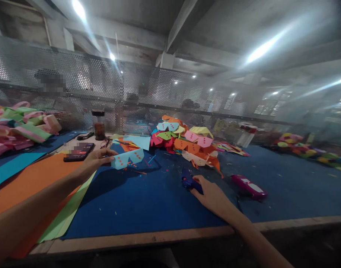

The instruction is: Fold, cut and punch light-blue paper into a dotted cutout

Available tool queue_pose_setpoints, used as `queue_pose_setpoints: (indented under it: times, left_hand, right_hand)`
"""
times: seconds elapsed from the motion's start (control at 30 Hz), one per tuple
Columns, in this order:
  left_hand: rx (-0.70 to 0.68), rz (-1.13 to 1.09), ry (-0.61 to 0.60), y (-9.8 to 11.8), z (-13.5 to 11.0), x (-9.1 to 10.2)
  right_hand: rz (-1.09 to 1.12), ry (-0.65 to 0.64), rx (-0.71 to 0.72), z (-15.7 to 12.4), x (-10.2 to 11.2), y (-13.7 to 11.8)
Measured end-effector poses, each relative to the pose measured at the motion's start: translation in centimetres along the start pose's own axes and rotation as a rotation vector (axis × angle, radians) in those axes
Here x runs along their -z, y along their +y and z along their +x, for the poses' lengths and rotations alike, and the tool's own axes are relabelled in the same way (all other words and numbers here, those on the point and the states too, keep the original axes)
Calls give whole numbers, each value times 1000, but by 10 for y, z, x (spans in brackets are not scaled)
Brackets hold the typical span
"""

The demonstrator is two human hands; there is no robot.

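My left hand (pixel 99 158) is stretched out over the blue table top (pixel 148 201) and pinches a light-blue folded paper piece (pixel 127 158) dotted with orange spots. It holds the piece just above the surface. My right hand (pixel 211 195) rests lower, to the right, with its fingers closed around a dark blue stapler-like tool (pixel 188 181) that lies on the table. A heap of finished coloured paper pieces (pixel 184 141) with dots sits behind both hands.
Orange and green paper sheets (pixel 44 182) lie at the left, with a black phone (pixel 78 152) on them. A dark jar (pixel 99 125) stands behind. A pink tool (pixel 248 186) lies right of my right hand. Folded paper stacks (pixel 16 128) sit far left. A perforated metal screen (pixel 148 93) closes the back.
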State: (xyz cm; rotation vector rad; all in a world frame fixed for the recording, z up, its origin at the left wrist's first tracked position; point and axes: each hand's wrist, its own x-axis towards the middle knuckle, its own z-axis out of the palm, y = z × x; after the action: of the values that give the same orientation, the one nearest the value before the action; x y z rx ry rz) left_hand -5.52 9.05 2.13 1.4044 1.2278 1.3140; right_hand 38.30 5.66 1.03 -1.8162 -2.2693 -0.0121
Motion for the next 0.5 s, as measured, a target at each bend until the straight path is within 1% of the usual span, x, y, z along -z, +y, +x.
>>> queue_pose_setpoints:
  times: [0.1,0.17,0.23,0.27,0.3,0.37,0.4,0.43,0.5]
  left_hand:
    - [-3,-2,-13,-3,3,0]
    - [-9,-2,-11,-5,4,0]
    - [-13,-2,-25,-7,4,0]
    - [-13,-3,-38,-7,4,0]
    - [-14,-4,-52,-7,3,-1]
    - [-13,-4,-82,-7,1,-2]
    - [-11,-1,-94,-6,0,-2]
    - [-8,1,-106,-6,-1,-3]
    - [-3,0,-128,-4,-2,-4]
  right_hand:
    - [-18,-8,23,1,-2,2]
    - [-44,-18,27,0,0,4]
    - [-85,19,33,-2,8,2]
    - [-104,61,46,-3,13,-2]
    - [-112,116,70,-4,20,-9]
    - [-33,204,155,-2,34,-31]
    - [44,225,198,2,40,-45]
    - [140,221,241,7,45,-61]
    - [331,217,317,25,50,-92]
